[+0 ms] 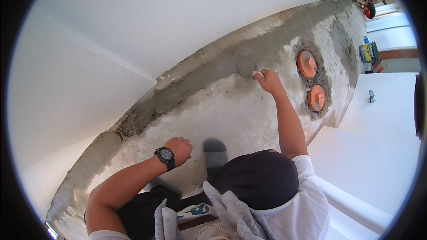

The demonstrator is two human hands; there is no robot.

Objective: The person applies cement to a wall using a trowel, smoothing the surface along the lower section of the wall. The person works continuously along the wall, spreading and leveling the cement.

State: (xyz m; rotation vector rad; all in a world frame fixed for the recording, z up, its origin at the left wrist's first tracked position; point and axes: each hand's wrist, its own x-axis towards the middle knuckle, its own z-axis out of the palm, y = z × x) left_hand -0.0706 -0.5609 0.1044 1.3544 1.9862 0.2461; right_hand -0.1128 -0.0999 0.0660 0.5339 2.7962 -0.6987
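Observation:
My right hand (269, 81) is closed round the handle of a trowel (245, 64). The trowel's grey blade lies flat on a strip of wet mortar (211, 67) that runs along the foot of the white wall. Its colour nearly blends into the mortar. My left hand (179, 151), below a black wristwatch (165, 154), is curled into a loose fist in front of my body, and nothing shows in it. To the left of the smooth stretch, the mortar is rough and dark (135, 123) near the wall corner.
Two round orange pipe caps (307, 64) sit in rough mortar on the right. A white wall (106, 31) borders the strip. Farther right stand a dark bucket (368, 52) and a white panel (378, 102). My foot (215, 151) rests on the pale concrete floor (222, 111).

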